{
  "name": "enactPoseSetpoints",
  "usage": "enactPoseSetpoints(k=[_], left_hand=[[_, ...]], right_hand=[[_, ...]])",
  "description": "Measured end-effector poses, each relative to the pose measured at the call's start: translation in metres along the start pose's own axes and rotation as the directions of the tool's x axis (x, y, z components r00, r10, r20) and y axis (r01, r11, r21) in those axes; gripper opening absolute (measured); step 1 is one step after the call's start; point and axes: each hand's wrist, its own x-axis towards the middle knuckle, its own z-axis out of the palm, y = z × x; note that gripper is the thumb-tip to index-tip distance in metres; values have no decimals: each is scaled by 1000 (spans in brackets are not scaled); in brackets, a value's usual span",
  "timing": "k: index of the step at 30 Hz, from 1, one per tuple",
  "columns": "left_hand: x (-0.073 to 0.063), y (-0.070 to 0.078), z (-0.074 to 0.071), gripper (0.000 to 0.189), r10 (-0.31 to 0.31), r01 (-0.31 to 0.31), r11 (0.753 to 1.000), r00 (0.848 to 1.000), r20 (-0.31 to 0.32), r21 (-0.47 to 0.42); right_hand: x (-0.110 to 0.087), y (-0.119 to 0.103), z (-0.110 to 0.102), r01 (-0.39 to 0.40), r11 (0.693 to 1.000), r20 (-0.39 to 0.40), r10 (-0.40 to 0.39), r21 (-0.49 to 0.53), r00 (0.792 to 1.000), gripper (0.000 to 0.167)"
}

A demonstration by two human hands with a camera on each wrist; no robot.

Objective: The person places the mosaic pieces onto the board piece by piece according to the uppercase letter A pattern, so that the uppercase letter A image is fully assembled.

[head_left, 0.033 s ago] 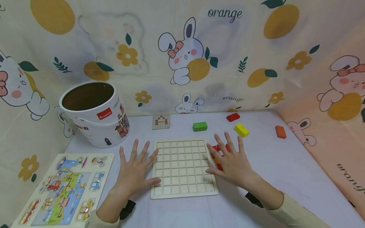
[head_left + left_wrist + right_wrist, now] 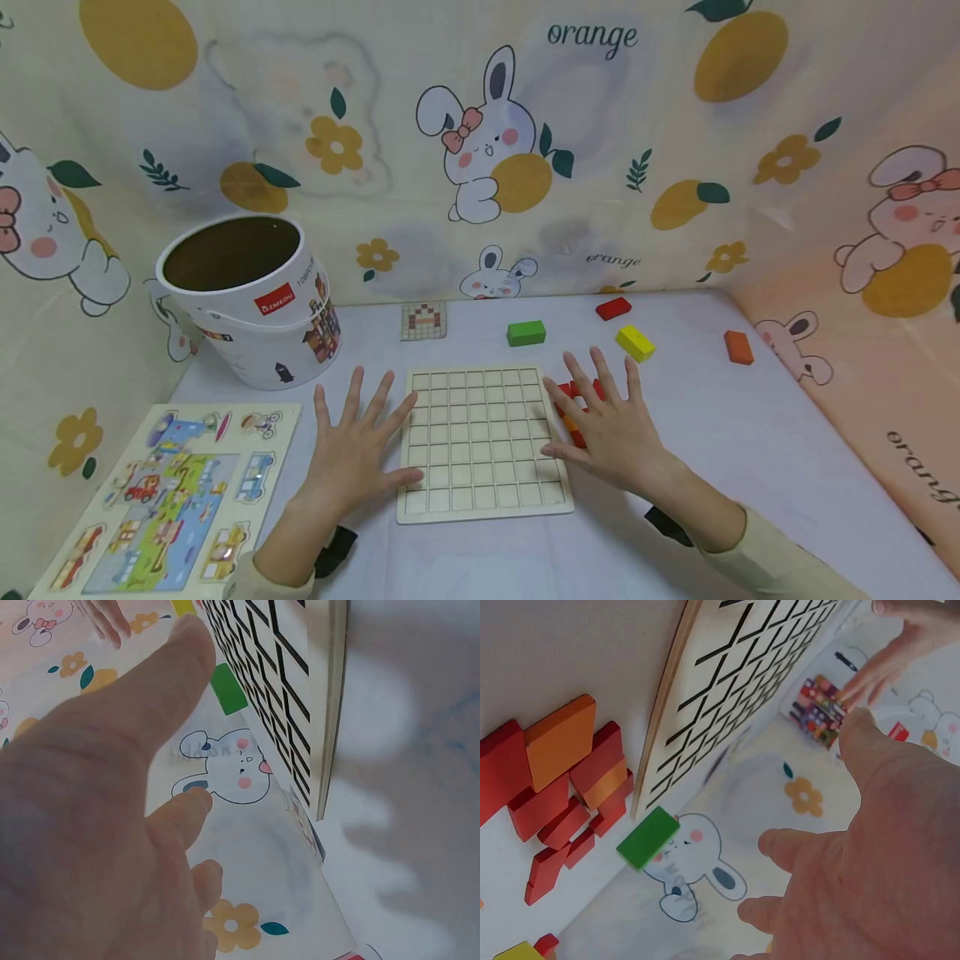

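Note:
A pale wooden board with a grid of square cells lies flat in the middle of the table. My left hand is spread over its left side, thumb and index fingertip overlapping the edge in the head view. Over the right edge is my right hand, fingers also spread and holding nothing. Several red and orange blocks, such as an orange block, lie beside the board; in the head view the right hand partly hides them. In the left wrist view the left thumb points towards the board, with nothing gripped.
Behind the board lie a green block, a yellow block, a red block and a small patterned card. An orange block sits far right. At left stand a white bucket and a picture puzzle board.

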Motion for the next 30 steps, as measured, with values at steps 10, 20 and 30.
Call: enactPoseSetpoints(k=[10, 20, 30], left_hand=[[1, -2, 1, 98, 3, -2, 994, 1000, 10, -106], [11, -18, 25, 70, 79, -62, 891, 997, 20, -450], [15, -30, 40, 78, 180, -92, 750, 981, 67, -655]], right_hand=[[0, 14, 4, -54, 996, 37, 52, 72, 998, 84], [0, 84, 33, -220, 768, 252, 78, 602, 964, 72], [9, 121, 65, -145, 453, 203, -81, 880, 976, 55]])
